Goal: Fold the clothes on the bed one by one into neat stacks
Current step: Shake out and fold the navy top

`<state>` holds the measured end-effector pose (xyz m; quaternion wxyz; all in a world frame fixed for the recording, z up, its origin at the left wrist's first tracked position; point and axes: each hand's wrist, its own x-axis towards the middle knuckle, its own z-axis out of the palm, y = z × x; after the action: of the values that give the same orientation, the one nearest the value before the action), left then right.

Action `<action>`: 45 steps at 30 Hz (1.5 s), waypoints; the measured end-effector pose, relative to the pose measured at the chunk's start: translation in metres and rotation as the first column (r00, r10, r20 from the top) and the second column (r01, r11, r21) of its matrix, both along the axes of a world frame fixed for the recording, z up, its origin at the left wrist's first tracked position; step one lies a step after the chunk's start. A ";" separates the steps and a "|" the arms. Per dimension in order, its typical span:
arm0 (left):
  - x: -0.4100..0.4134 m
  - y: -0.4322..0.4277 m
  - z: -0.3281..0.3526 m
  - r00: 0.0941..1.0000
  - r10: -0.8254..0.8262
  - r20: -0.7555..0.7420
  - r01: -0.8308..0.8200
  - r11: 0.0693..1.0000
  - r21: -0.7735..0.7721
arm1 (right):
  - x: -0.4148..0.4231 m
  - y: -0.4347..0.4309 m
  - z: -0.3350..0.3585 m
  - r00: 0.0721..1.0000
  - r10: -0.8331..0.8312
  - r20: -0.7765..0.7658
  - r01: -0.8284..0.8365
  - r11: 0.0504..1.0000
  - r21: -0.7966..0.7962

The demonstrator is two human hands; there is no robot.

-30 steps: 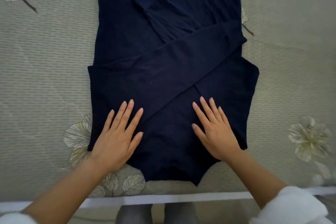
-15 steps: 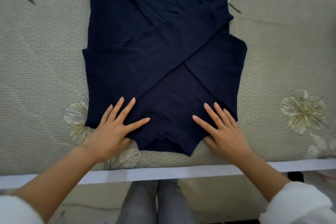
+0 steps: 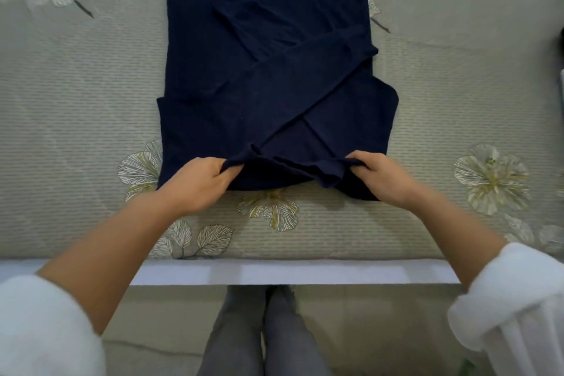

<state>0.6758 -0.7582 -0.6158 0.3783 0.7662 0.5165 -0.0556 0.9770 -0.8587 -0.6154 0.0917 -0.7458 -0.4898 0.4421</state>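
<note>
Pinching near hem of navy garment [image 3: 259, 70], left hand [image 3: 195, 183] and right hand [image 3: 387, 180]; broad bedspread [image 3: 76, 101] either side.

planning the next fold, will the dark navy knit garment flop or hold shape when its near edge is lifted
Probably floppy: the dark navy knit garment ripples where the left hand and right hand pinch its near edge. Its crossed sleeves may slip when lifted.

Garment [image 3: 268, 76] (in left hand [image 3: 195, 185], right hand [image 3: 386, 177])
</note>
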 end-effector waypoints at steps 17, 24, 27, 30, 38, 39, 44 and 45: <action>-0.006 -0.049 0.052 0.938 -0.319 -0.134 0.130 0.683 -0.719 | 0.011 -0.066 0.035 0.948 0.141 -0.286 -0.245 0.895 -0.372; -0.008 0.037 0.070 0.989 -0.091 0.118 0.138 0.851 -0.507 | 0.028 0.011 0.042 0.969 0.066 -0.237 -0.039 0.992 0.117; -0.008 0.082 0.070 0.986 -0.061 0.154 0.134 0.843 -0.522 | 0.035 0.058 0.045 0.987 0.094 -0.133 -0.076 0.988 0.134; -0.006 0.125 0.068 0.992 0.006 0.126 0.069 0.808 -0.585 | 0.039 0.108 0.049 0.995 0.088 -0.055 -0.079 0.984 0.161; 0.008 0.217 0.030 0.984 0.150 0.095 -0.112 0.938 -0.329 | 0.044 0.197 0.022 0.994 -0.021 0.105 0.004 0.988 0.152; 0.010 0.222 0.020 0.976 0.200 0.083 -0.183 0.967 -0.177 | 0.042 0.201 0.015 0.990 -0.043 0.136 0.023 0.989 0.146; 0.010 0.210 -0.034 0.979 0.203 -0.026 -0.203 0.979 -0.003 | 0.027 0.206 -0.021 0.965 -0.132 0.228 0.111 0.988 0.103; 0.009 0.208 -0.040 0.976 0.217 0.009 -0.217 0.976 0.029 | 0.023 0.207 -0.026 0.963 -0.158 0.220 0.131 0.982 0.133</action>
<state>0.6848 -0.5505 -0.6557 0.3720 0.7110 0.5967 -0.0041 1.0001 -0.6516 -0.6412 0.1102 -0.8189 -0.4663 0.3158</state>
